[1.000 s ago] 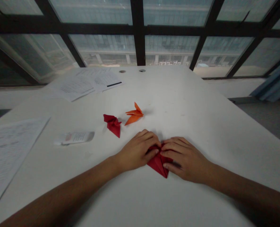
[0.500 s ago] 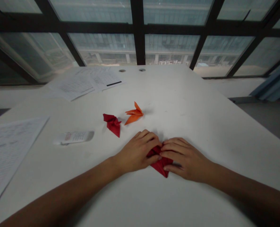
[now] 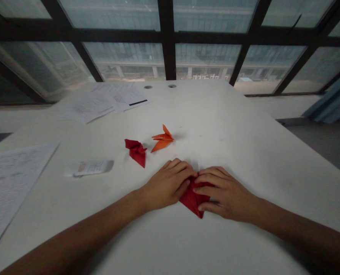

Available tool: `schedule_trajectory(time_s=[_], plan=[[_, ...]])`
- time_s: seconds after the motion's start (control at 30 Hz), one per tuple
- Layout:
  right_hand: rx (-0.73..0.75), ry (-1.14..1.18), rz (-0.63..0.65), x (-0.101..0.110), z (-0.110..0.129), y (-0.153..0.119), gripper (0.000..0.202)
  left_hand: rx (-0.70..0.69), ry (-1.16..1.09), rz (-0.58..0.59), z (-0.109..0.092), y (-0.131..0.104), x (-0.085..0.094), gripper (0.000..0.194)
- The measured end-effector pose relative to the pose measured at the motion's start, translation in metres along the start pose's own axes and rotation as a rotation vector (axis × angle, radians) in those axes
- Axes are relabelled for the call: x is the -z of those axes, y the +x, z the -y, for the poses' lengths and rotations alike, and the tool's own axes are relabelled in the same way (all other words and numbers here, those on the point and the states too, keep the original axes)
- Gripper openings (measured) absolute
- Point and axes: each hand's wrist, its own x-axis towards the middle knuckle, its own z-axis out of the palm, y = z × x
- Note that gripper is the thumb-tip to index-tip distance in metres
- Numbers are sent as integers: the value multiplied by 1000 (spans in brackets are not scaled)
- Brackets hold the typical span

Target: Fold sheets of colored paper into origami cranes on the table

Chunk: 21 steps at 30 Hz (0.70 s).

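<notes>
A folded piece of red origami paper (image 3: 195, 198) lies flat on the white table between my hands, one corner pointing towards me. My left hand (image 3: 170, 185) pinches its upper left edge, with thumb and fingers close together. From the other side, my right hand (image 3: 225, 193) holds the paper down. Its fingers lie across the right part, and the thumb rests near the lower corner. Both hands cover much of the upper and right edges. Beyond my left hand are a red folded paper figure (image 3: 137, 152) and an orange folded paper figure (image 3: 162, 139).
A white packet with print (image 3: 91, 168) is on the table (image 3: 244, 130) to the left. Printed sheets (image 3: 95, 103) lie at the back left, and another printed sheet (image 3: 17, 179) is at the left edge. Dark-framed windows (image 3: 170, 36) stand behind the table.
My left thumb has drawn back from the middle of the red paper towards my left fingers, baring more of its surface. My right hand stays almost in place.
</notes>
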Motion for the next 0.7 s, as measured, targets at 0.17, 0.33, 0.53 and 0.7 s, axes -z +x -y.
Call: schedule_trajectory(time_s=[0.17,0.33,0.53,0.7], plan=[[-106,-5,-195,1,-4,0,21,-10,147,22,-8,-2,0,35],[-328,-24,-140,-2,-11,0,20,-18,172,13,-9,-3,0,33],[-296,13,-64,-2,-9,0,7,-42,175,8,-8,-3,-3,24],[-309,56,-2,2,-5,1,13,-60,192,13,-9,-3,-4,20]])
